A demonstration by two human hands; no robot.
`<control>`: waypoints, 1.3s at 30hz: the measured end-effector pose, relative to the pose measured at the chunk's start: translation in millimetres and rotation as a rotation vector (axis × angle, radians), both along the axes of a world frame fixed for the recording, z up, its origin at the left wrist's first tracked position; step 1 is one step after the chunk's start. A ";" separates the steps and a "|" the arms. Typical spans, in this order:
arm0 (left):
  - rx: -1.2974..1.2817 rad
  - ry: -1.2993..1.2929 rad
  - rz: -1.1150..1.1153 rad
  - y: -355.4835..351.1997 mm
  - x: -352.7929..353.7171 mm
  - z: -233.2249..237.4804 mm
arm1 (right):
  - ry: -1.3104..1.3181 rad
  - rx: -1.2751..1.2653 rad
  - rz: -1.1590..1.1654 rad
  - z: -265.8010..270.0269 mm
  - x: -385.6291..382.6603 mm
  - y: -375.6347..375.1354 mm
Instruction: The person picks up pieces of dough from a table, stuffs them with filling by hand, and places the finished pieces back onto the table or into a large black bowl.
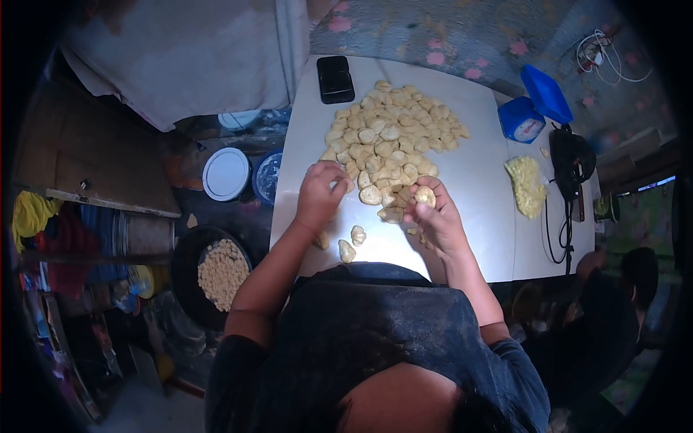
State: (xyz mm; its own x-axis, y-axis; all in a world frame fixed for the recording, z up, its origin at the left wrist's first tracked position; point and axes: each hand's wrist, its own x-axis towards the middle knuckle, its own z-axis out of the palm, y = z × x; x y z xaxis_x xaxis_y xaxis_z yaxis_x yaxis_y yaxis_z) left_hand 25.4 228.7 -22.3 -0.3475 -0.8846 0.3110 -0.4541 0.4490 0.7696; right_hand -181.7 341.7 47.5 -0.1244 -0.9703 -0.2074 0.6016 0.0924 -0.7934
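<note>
A large heap of pale, rounded dough pieces (pixel 404 130) covers the middle of the white table. At the heap's near left edge is my left hand (pixel 320 193), its fingers curled round a dough piece (pixel 350 185) that is partly hidden. My right hand (pixel 440 220) is raised by the near right side of the heap, pinching a small flattened dough piece (pixel 426 195) between thumb and fingers. Two loose dough pieces (pixel 347 251) lie near my body, and small bits are by my right wrist.
On the right stand a blue kitchen scale (pixel 521 120), a plastic bag of yellowish filling (pixel 527 187) and a black corded device (pixel 572 162). A black case (pixel 336 79) lies at the back. To the left on the floor are a dark basin of small pieces (pixel 189 285) and lidded buckets (pixel 226 174). A person (pixel 599 325) sits at right.
</note>
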 end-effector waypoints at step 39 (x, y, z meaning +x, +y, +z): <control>1.090 1.255 -0.085 57.9 18.0 48.3 | 1.238 -0.559 0.342 -22.3 65.8 -20.4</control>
State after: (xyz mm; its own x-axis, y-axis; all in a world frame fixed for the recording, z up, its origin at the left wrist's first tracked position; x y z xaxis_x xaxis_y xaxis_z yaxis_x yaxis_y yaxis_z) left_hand 43.4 286.6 26.0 -0.4306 -0.8532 -0.2943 0.6447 -0.5190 0.5613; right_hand -115.8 321.3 25.2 0.3165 -0.9061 0.2808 -0.4948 -0.4103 -0.7661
